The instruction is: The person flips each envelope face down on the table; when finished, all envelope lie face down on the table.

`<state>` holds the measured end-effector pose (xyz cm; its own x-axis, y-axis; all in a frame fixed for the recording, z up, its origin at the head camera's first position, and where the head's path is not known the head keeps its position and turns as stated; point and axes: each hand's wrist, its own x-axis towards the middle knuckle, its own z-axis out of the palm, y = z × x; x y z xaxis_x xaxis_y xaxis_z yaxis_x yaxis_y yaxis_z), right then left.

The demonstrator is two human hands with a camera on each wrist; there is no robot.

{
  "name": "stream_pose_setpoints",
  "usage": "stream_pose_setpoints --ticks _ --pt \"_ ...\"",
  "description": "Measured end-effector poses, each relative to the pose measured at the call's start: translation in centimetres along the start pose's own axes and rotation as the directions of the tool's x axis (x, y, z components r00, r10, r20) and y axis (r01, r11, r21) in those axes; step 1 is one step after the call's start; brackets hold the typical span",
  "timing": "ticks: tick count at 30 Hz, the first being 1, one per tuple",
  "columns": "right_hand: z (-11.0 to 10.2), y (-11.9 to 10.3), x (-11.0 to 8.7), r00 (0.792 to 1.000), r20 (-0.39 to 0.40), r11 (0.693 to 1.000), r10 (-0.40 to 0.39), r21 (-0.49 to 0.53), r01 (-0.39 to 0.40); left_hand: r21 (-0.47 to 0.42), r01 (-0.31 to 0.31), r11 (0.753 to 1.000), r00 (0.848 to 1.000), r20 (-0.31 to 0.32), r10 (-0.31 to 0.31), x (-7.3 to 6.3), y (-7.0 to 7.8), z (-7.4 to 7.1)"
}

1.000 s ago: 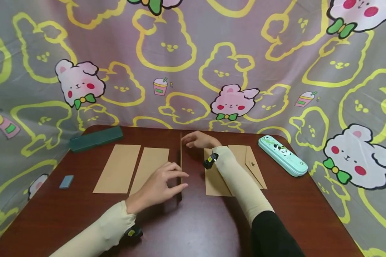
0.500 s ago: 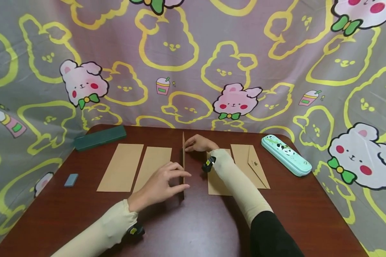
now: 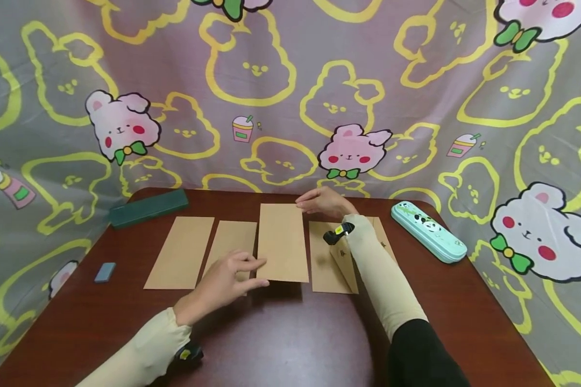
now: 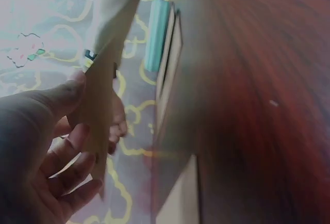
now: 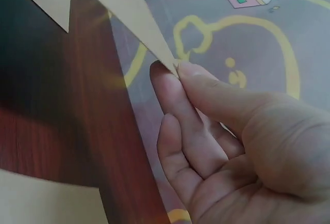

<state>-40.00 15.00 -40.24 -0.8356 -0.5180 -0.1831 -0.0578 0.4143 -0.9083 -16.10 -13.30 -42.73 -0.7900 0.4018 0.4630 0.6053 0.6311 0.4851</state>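
A brown paper envelope is raised at a tilt over the middle of the table, its plain side facing the head camera. My right hand pinches its far right corner; the right wrist view shows that corner of the envelope between thumb and fingertips. My left hand is at the near left edge, thumb and index finger apart, their tips at the paper. In the left wrist view, the fingers lie loosely against the envelope.
Two plain envelopes lie to the left, and two with printed flaps to the right, partly behind the right sleeve. A mint panda pencil case, a dark green case and a small blue block lie farther out. A patterned curtain hangs behind.
The envelope, on edge earlier, has tilted over to show its plain broad side. My right hand has moved right and slightly up with its corner; my left hand has shifted slightly left.
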Motion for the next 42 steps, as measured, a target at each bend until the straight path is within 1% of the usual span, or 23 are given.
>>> stream_pose_setpoints --ticks 3,7,9,11,15,19,22,24,26,29,31,32,34,35,36,37,39,41,42 --pt "0.0 0.5 -0.3 1.000 -0.008 1.000 -0.008 -0.008 0.008 0.024 0.046 0.999 0.996 0.080 -0.048 -0.2 -0.3 0.2" --pt "0.9 1.4 -0.5 0.999 -0.023 0.997 -0.023 -0.070 0.021 0.079 0.063 0.995 0.981 0.177 -0.076 -0.2 -0.9 0.6" --pt "1.7 1.8 -0.4 0.999 -0.046 0.991 -0.022 -0.132 0.016 0.118 0.066 0.991 0.971 0.221 -0.091 -0.1 -1.2 0.9" --pt "2.5 2.1 -0.3 0.997 -0.069 0.977 -0.028 -0.214 0.012 0.151 0.069 0.986 0.961 0.256 -0.107 0.0 -1.6 1.2" --pt "4.0 2.4 -0.1 0.994 -0.103 0.944 -0.037 -0.331 0.001 0.186 0.057 0.981 0.950 0.291 -0.110 0.1 -2.1 1.6" --pt "5.0 2.5 0.2 0.992 -0.126 0.931 -0.005 -0.364 -0.042 0.204 0.040 0.978 0.942 0.317 -0.105 0.2 -2.2 2.0" --pt "5.4 2.3 0.1 0.990 -0.139 0.923 -0.002 -0.380 -0.051 0.202 0.023 0.979 0.942 0.323 -0.089 0.3 -2.3 2.1" --pt "5.2 2.0 -0.2 0.991 -0.130 0.916 -0.023 -0.401 -0.031 0.203 0.008 0.979 0.944 0.322 -0.075 0.5 -2.4 2.1" --pt "4.2 1.7 -0.8 0.992 -0.117 0.900 -0.049 -0.435 -0.007 0.197 0.005 0.980 0.946 0.316 -0.068 0.9 -2.2 1.9" --pt "1.4 1.5 -2.3 0.994 -0.104 0.869 -0.045 -0.494 -0.012 0.175 0.005 0.985 0.949 0.309 -0.060 2.3 -1.3 2.1" --pt "-0.8 1.7 -3.7 0.994 -0.112 0.843 -0.008 -0.535 -0.054 0.155 0.006 0.988 0.945 0.321 -0.056 3.6 -0.2 2.7" --pt "-1.8 1.8 -4.4 0.993 -0.120 0.829 0.019 -0.552 -0.083 0.145 0.009 0.989 0.940 0.336 -0.058 4.3 0.4 3.2" --pt "-3.6 2.4 -5.5 0.988 -0.133 0.806 0.084 -0.574 -0.146 0.131 0.018 0.991 0.921 0.383 -0.068 5.9 1.7 4.4" --pt "-4.2 2.8 -5.9 0.985 -0.136 0.793 0.110 -0.586 -0.169 0.129 0.024 0.991 0.910 0.408 -0.075 6.6 2.3 5.1" --pt "-4.7 3.1 -6.2 0.981 -0.140 0.781 0.137 -0.594 -0.194 0.130 0.028 0.991 0.896 0.437 -0.083 7.4 2.8 5.8" --pt "-5.1 3.6 -6.4 0.978 -0.141 0.773 0.156 -0.599 -0.210 0.134 0.026 0.991 0.883 0.461 -0.086 8.1 3.3 6.7" --pt "-5.5 4.4 -6.4 0.976 -0.131 0.752 0.171 -0.623 -0.216 0.159 0.002 0.987 0.856 0.510 -0.083 9.3 4.0 8.3" --pt "-5.7 5.0 -6.2 0.980 -0.118 0.740 0.162 -0.642 -0.200 0.196 -0.031 0.980 0.837 0.540 -0.081 10.1 4.6 9.6" --pt "-5.7 5.3 -6.1 0.981 -0.114 0.736 0.156 -0.649 -0.192 0.212 -0.038 0.977 0.830 0.551 -0.087 10.4 4.7 10.2"
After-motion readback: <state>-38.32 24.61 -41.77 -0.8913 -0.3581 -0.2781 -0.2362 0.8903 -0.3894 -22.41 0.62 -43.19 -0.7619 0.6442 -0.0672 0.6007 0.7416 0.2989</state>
